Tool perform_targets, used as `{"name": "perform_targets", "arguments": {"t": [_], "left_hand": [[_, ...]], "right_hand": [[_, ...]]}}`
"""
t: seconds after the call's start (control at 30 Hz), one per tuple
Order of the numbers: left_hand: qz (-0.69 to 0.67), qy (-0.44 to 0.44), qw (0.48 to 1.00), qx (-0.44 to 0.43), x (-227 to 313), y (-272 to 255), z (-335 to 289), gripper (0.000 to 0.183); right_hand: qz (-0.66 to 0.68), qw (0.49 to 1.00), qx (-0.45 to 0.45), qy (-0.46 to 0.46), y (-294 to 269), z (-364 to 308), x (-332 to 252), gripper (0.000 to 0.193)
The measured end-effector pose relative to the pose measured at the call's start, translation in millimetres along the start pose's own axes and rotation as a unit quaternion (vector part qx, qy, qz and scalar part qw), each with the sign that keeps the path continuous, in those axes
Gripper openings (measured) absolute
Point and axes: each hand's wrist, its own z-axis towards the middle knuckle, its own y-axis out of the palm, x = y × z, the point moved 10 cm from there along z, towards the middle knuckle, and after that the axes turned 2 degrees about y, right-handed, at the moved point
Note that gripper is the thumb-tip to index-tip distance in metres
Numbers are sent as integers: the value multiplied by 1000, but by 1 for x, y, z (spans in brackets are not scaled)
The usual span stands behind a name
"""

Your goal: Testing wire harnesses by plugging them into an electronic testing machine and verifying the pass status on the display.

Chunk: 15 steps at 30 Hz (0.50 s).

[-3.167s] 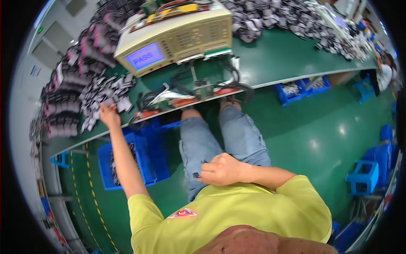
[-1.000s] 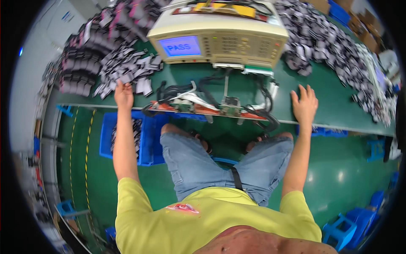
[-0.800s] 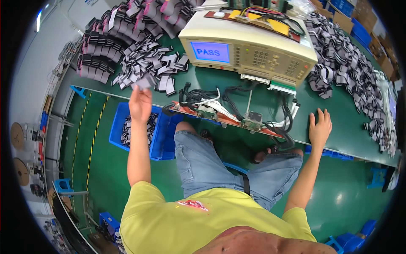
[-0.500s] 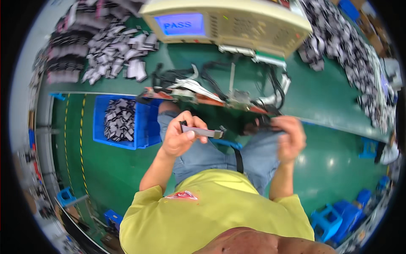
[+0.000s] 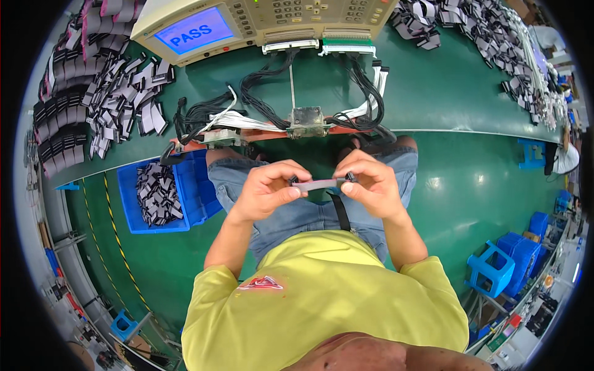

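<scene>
A short grey ribbon cable (image 5: 320,184) with a black connector at each end stretches level between my two hands, above my lap. My left hand (image 5: 270,187) pinches the connector at its left end between thumb and fingers. At the other end, my right hand (image 5: 371,184) grips the second black connector. Just beyond my hands, along the table edge, runs a test fixture (image 5: 307,121) with a clear block on an orange strip. Black and white wire bundles (image 5: 266,89) link it to a cream tester (image 5: 260,25) with a lit blue screen.
A blue bin (image 5: 128,201) full of ribbon cables sits below the table at left. Heaps of similar cables (image 5: 127,93) cover the table's left side, and another pile (image 5: 476,31) lies far right. Blue stools (image 5: 490,269) stand on the green floor at right.
My right hand has come in from the right, away from the table edge, and taken the cable's free end. My left hand still holds the other end. The whole view has shifted.
</scene>
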Motion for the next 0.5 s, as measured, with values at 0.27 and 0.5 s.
{"name": "perform_targets", "arguments": {"t": [0.27,0.5], "left_hand": [[364,198,885,211,59,-19,-8,21],[424,233,837,257,63,-22,-16,30]], "right_hand": [[-170,974,137,-65,-7,15,-3,22],[-347,891,246,-159,8,17,-32,32]]}}
